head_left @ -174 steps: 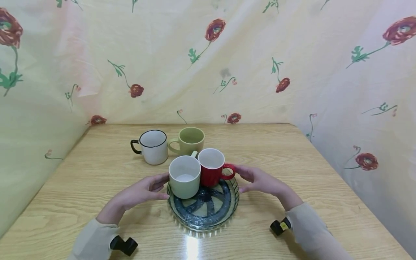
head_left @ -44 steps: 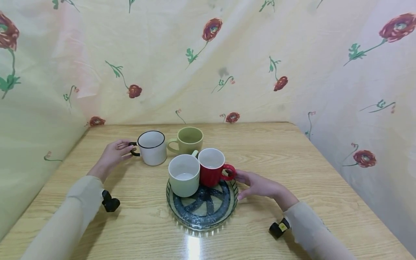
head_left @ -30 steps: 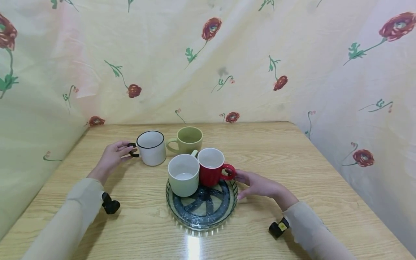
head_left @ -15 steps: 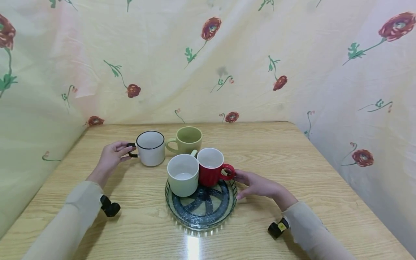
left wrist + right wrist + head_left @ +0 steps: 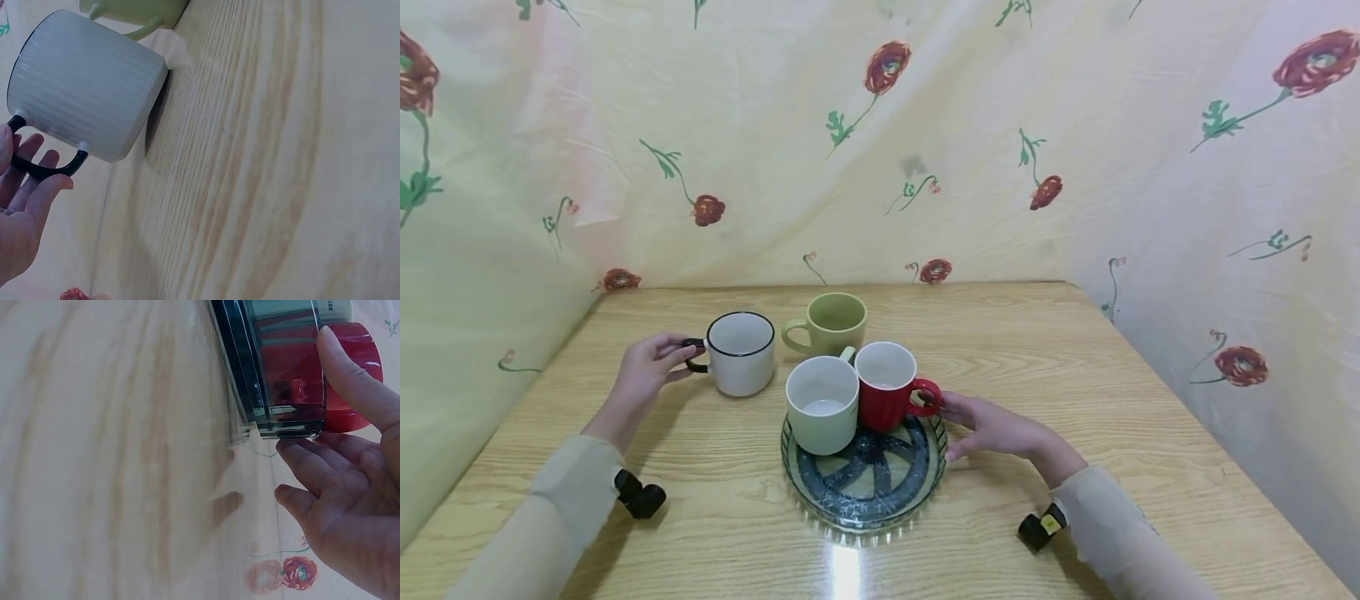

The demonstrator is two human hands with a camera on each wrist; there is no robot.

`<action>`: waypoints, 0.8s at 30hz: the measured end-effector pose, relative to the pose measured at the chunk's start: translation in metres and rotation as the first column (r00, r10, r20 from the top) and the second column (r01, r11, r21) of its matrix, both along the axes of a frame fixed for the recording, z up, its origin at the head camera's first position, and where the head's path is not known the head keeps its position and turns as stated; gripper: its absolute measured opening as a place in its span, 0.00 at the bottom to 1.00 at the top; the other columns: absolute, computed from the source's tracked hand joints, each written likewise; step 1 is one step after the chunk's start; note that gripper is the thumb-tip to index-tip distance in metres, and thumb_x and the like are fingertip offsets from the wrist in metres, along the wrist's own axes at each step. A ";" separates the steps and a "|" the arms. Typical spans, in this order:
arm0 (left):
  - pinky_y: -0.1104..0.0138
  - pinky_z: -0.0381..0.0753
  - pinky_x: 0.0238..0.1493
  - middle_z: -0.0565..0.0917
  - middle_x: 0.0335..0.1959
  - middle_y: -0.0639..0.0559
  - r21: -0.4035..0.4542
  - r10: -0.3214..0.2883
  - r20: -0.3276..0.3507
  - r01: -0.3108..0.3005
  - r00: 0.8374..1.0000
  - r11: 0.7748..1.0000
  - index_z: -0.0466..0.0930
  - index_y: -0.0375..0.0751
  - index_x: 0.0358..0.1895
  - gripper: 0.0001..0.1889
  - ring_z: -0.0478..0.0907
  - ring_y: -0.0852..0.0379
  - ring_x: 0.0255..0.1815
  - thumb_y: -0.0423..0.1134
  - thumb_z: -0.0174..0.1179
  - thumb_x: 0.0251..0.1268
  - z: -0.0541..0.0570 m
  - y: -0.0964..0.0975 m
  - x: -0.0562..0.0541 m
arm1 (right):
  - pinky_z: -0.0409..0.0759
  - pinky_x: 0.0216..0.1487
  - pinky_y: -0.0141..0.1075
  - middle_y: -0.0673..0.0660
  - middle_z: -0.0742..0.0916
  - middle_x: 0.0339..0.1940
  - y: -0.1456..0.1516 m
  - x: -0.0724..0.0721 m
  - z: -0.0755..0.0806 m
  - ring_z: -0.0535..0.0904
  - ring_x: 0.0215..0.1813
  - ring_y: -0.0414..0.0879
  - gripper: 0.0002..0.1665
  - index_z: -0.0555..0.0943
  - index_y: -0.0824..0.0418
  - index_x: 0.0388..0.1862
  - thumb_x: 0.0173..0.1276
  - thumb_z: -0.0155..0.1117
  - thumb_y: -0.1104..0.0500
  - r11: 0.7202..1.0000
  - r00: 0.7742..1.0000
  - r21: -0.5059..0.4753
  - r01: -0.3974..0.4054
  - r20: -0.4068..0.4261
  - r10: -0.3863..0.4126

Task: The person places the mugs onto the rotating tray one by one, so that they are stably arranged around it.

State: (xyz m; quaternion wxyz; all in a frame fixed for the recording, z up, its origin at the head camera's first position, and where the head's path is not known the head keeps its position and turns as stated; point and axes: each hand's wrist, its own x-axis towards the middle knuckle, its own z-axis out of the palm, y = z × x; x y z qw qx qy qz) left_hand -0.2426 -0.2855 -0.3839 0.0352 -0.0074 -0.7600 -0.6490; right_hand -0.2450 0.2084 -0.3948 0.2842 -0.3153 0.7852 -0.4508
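Black-rimmed white mug [image 5: 741, 371] stands at ten o'clock of the glass plate [image 5: 863, 505], near the olive-green mug [image 5: 827, 340] at twelve. Shifting the black-rimmed white mug seems to be the step in hand; a dark wedge beneath its base hints at a lift, but I cannot tell whether it is clear of the tabletop [image 5: 715, 517]. Moving it further calls for a level, steady hold and care around the cream mug [image 5: 822, 429] and red mug [image 5: 877, 408], side by side at eleven and twelve o'clock in the glass plate.

The left hand [image 5: 642, 373] reaches toward one o'clock, thumb and fingers pinching the black handle [image 5: 47, 170]. The right hand [image 5: 1000, 429] points toward ten, its loose, mostly straight fingers seeming to touch the glass plate's two-o'clock side.
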 end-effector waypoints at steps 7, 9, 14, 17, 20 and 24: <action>0.76 0.86 0.42 0.85 0.33 0.75 0.015 0.002 -0.019 -0.002 1.000 1.000 0.77 0.46 0.42 0.02 0.83 0.75 0.40 0.37 0.56 0.70 0.000 0.000 0.009 | 0.52 0.76 0.57 0.71 0.58 0.77 0.000 0.000 0.000 0.52 0.77 0.68 0.56 0.48 0.73 0.76 0.58 0.72 0.62 1.000 1.000 -0.002 -0.003 0.007 0.003; 0.76 0.85 0.42 0.86 0.33 0.74 0.019 0.000 -0.022 0.001 1.000 1.000 0.77 0.48 0.42 0.02 0.83 0.75 0.40 0.38 0.57 0.70 0.002 0.000 0.010 | 0.52 0.76 0.57 0.71 0.58 0.77 0.000 0.000 0.000 0.52 0.77 0.68 0.56 0.48 0.73 0.76 0.58 0.72 0.62 1.000 1.000 0.001 -0.001 0.006 0.001; 0.76 0.86 0.41 0.87 0.33 0.72 0.077 -0.004 -0.036 0.007 0.999 0.997 0.79 0.52 0.40 0.04 0.83 0.75 0.38 0.36 0.58 0.69 0.006 0.003 0.017 | 0.52 0.76 0.57 0.71 0.58 0.77 0.000 0.001 0.000 0.52 0.77 0.68 0.57 0.47 0.73 0.76 0.58 0.72 0.62 1.000 1.000 0.000 -0.002 0.008 0.002; 0.76 0.86 0.40 0.87 0.34 0.70 0.130 -0.003 -0.049 0.009 0.999 0.991 0.80 0.53 0.39 0.05 0.84 0.73 0.38 0.35 0.59 0.68 0.008 0.005 0.021 | 0.52 0.76 0.57 0.71 0.57 0.78 0.001 0.001 0.001 0.51 0.78 0.68 0.57 0.47 0.73 0.76 0.59 0.72 0.62 1.000 1.000 -0.005 -0.006 0.009 0.006; 0.77 0.86 0.39 0.87 0.34 0.70 0.151 0.003 -0.063 0.007 0.998 0.989 0.80 0.53 0.39 0.06 0.85 0.73 0.37 0.34 0.60 0.67 0.010 0.009 0.025 | 0.52 0.76 0.57 0.71 0.57 0.78 0.001 0.001 0.001 0.52 0.78 0.68 0.56 0.47 0.73 0.76 0.59 0.71 0.62 1.000 1.000 -0.007 -0.008 0.005 0.008; 0.77 0.85 0.40 0.87 0.34 0.71 0.127 0.018 -0.072 -0.009 0.997 0.992 0.79 0.50 0.40 0.03 0.84 0.73 0.38 0.36 0.59 0.67 0.013 0.015 0.030 | 0.52 0.76 0.57 0.71 0.58 0.77 0.002 0.001 0.000 0.52 0.77 0.68 0.56 0.47 0.73 0.76 0.59 0.71 0.62 1.000 1.000 -0.008 -0.010 0.003 0.010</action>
